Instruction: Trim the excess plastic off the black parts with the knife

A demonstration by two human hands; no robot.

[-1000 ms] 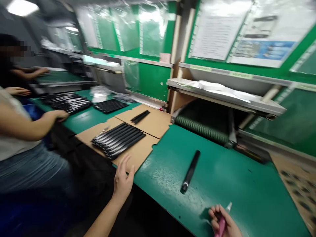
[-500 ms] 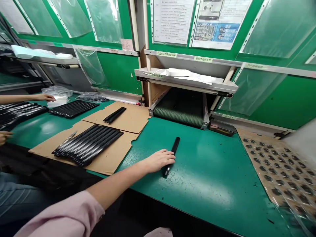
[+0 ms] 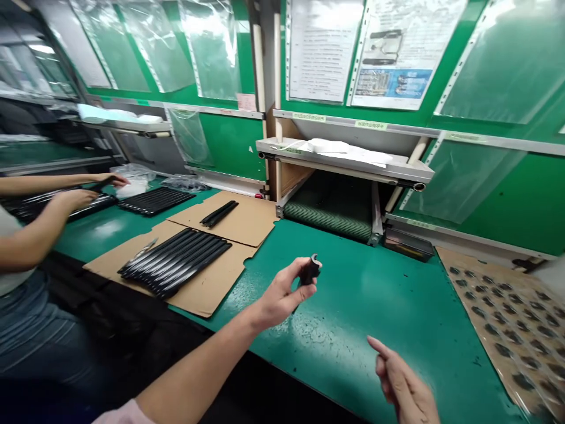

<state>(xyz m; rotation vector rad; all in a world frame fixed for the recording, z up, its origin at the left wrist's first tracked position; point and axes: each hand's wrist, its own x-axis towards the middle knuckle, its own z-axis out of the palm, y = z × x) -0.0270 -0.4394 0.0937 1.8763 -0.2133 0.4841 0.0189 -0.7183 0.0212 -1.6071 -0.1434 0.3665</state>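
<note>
My left hand [image 3: 279,294] holds a black rod-shaped part [image 3: 309,272] lifted off the green table [image 3: 397,306], its end pointing toward the camera. My right hand [image 3: 404,386] hovers low at the front right with fingers apart and nothing visible in it. To the left, a row of several long black parts [image 3: 176,268] lies on a cardboard sheet [image 3: 212,294]. A few more black parts [image 3: 219,213] rest on a second cardboard piece behind it.
A small conveyor belt [image 3: 331,206] runs under a shelf [image 3: 344,162] at the back. A sheet of small dark pieces under plastic [image 3: 507,318] covers the table's right side. A co-worker's arms [image 3: 53,203] handle black parts at the left.
My left hand has lifted the black part off the table toward me. My right hand has come into view at the front right. The view shifted slightly.
</note>
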